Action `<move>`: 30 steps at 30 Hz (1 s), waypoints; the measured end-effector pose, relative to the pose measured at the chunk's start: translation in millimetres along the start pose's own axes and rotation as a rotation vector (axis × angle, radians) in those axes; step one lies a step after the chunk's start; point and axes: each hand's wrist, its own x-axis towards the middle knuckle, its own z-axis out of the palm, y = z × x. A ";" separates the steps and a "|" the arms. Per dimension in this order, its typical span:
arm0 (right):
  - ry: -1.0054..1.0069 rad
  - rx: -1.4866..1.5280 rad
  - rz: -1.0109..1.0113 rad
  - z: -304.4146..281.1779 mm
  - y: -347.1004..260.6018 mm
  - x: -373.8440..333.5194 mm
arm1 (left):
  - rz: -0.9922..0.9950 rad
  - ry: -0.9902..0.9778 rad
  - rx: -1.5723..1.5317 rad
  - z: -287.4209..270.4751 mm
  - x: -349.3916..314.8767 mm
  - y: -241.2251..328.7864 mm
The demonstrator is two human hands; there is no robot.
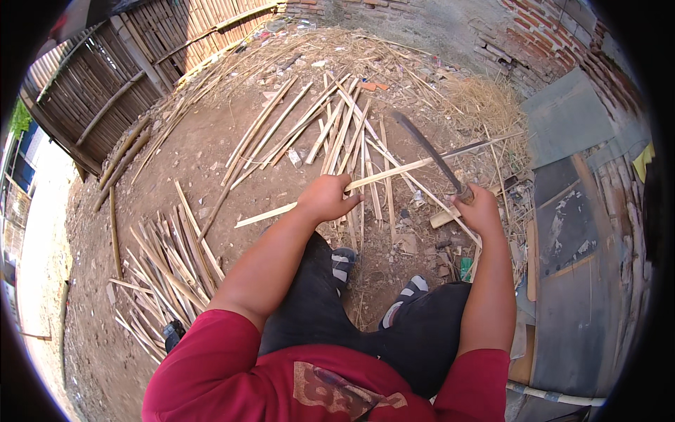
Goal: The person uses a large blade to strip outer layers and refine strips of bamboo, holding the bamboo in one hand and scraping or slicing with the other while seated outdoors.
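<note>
Left hand point(327, 199) closed around a long bamboo strip point(394, 171), gripped part-way along its length so that one end runs out to the lower left and the longer part extends up and right, past the blade. Strip held roughly level and clear of the ground, in front of the knees, apparently to keep it steady and within reach of the cutting tool. Right hand point(480, 209) clamped on the handle of a long dark machete point(427, 149), blade angled up and to the left, raised over the strip; whether the edge touches the strip cannot be told. Hands well apart, one to each side of the work, presumably to keep the holding fingers away from the blade. Seated posture, dark trousers and sandalled feet point(343, 261) planted on the bare dirt ground point(204, 151) below the strip. Split strips laid in a loose fan point(330, 126) straight ahead, and a second heap of strips point(165, 264) on the ground at the left, near the left elbow, apparently kept separate by length or condition. Dry straw and trimmings point(478, 105) scattered ahead at the right. Bamboo fence point(119, 77) at the upper left, brick wall point(541, 42) at the upper right, grey boards point(569, 119) stacked along the right side.
</note>
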 end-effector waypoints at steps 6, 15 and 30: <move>0.118 0.022 0.122 -2.6 21.7 -1.3 | -0.020 0.019 0.068 5.2 1.9 -1.9; 0.040 0.096 0.088 -13.7 6.0 -7.7 | 0.014 0.041 0.047 7.2 1.9 -0.1; 0.139 -0.005 0.030 -12.2 -11.5 -9.4 | -0.031 0.096 0.009 4.3 -0.5 4.0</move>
